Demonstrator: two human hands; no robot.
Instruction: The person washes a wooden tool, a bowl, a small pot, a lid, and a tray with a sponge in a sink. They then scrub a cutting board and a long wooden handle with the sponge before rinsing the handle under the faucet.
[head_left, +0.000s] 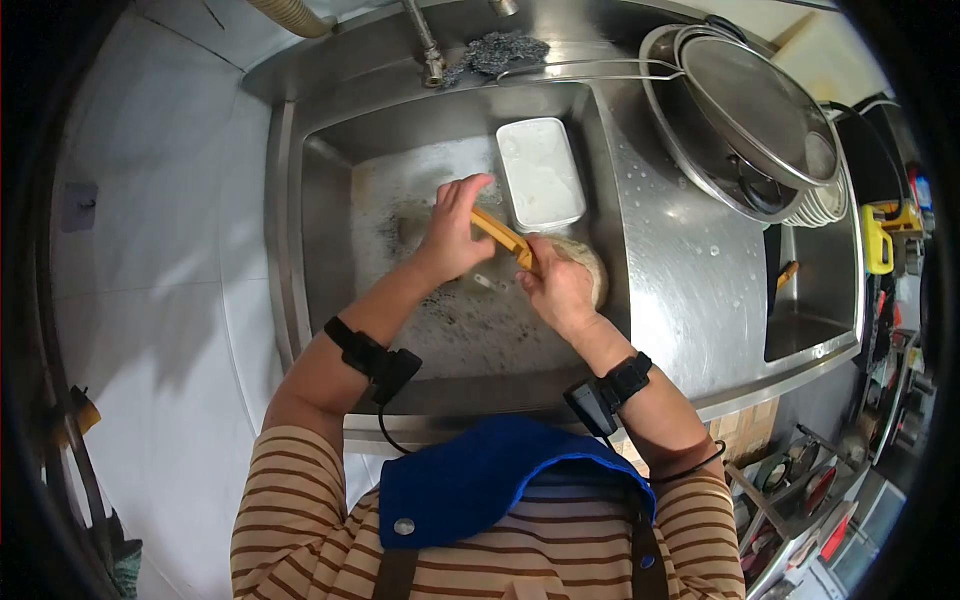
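A long, narrow yellow-orange tool [500,232] slants between my two hands over the sink; its exact kind I cannot make out. My left hand [450,232] holds its upper left end between thumb and fingers. The lower right end is gripped by my right hand [562,287], with the fingers wrapped round it. Just behind and beneath the right hand is a rounded, pale tan object [592,262], partly covered by that hand. A white rectangular container [541,172] sits in the sink beyond my hands. Water with dark specks covers the sink floor.
The metal sink [325,300] has a faucet [432,62] and a steel wool scrubber [508,52] at its back edge. Strainers [765,100] and metal bowls are stacked on the right drainboard [670,290]. A smaller basin [808,310] lies farther right.
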